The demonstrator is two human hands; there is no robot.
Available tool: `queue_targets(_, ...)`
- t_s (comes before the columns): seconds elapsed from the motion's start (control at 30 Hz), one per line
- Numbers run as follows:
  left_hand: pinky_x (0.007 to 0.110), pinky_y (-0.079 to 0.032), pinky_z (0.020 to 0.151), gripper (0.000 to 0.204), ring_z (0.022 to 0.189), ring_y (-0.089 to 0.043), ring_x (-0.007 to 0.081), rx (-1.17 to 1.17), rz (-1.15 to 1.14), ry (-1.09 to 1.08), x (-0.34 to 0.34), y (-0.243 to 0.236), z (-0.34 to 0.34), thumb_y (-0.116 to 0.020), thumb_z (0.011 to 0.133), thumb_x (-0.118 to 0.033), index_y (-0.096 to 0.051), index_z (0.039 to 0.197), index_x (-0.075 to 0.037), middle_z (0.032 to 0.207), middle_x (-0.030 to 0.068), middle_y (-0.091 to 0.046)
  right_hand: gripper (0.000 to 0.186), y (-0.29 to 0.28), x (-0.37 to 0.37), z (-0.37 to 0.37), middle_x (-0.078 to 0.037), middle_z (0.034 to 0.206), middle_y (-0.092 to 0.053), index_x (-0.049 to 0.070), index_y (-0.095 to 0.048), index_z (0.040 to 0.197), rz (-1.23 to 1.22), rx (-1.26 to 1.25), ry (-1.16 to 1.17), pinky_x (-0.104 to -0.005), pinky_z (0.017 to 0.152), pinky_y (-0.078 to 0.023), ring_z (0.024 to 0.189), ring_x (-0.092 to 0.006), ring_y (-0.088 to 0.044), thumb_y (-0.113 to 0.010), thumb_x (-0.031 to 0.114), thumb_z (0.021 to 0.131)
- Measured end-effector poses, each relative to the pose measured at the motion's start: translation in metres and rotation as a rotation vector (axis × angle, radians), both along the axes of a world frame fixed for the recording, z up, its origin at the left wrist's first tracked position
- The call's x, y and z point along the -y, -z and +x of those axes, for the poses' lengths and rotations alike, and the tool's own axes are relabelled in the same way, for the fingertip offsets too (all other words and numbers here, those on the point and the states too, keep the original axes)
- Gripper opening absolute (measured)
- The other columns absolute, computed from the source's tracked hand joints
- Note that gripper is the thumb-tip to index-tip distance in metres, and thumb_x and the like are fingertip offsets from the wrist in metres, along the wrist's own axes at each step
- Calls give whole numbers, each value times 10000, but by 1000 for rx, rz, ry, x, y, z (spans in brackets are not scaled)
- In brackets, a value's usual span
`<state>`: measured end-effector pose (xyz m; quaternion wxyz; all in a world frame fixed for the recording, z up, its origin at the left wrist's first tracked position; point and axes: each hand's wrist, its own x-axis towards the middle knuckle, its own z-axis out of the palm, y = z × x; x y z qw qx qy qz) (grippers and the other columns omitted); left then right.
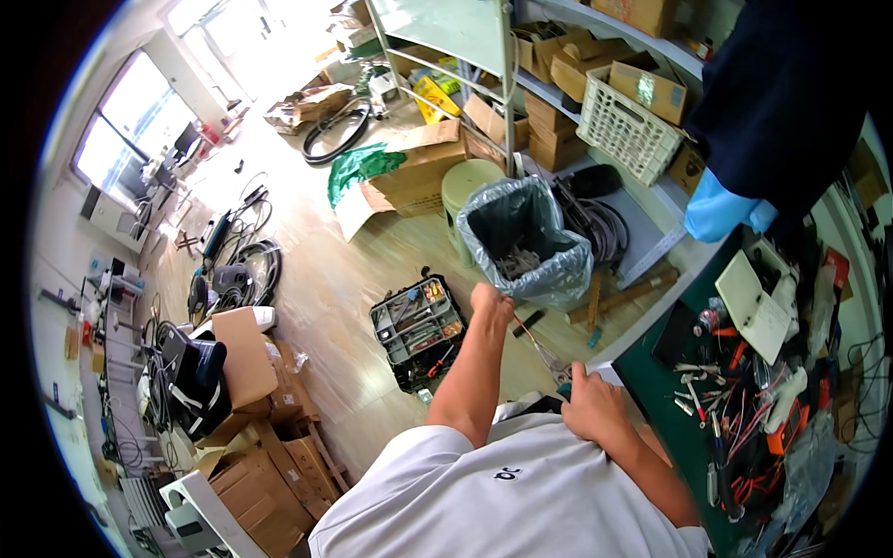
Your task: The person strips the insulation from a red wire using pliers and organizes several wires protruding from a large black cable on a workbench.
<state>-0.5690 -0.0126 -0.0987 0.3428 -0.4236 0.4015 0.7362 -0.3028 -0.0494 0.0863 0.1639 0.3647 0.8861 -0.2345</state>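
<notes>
My left hand (490, 303) is closed and stretched forward in front of the lined bin. Thin, pale wires (544, 353) lead from beside its fist down toward my right hand; the grip itself is hidden. Close to my body, my right hand (593, 402) is also closed. A small dark teal object (565, 391) pokes out beside its thumb, too little of it showing to name its kind. Near the wires is a short dark stick-like piece (528, 323). Left of my left forearm, an open toolbox (400, 349) with a compartment tray of small parts and tools rests on the floor.
A grey-bag-lined bin (567, 251) stands ahead, beside a round green stool (456, 200). At right, a green-topped bench (651, 409) carries tools and wires. A person in dark clothing with a blue glove (716, 209) stands there. Cardboard boxes (265, 484) and cables lie left.
</notes>
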Motion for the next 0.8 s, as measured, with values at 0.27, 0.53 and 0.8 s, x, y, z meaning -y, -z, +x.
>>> queue_targets(0.27,291,-317,414,118,523,-424,157,267,-204,29,-14,60,-20,-544,802,-157,-491,704,-119,638,15,-462,312,0,2,8,-322,950,-614,-24,-456,1075,18,-54,23,-518,786,-511,851,-457,-647,-532,80,790)
queue_targets(0.53,248,-244,380,245,412,-274,119,172,-193,60,-23,3,12,-427,851,-177,-288,652,-144,550,-5,-278,313,9,3,17,-295,901,-616,-44,-458,1081,69,-49,51,-468,697,-543,776,-411,-669,-532,42,789)
queue_targets(0.8,272,-258,397,113,483,-378,143,128,-191,20,-22,7,19,-436,852,-92,-492,755,-108,673,11,-479,339,8,3,19,-283,889,-620,-52,-461,1096,92,-21,39,-448,678,-552,756,-396,-674,-546,37,780)
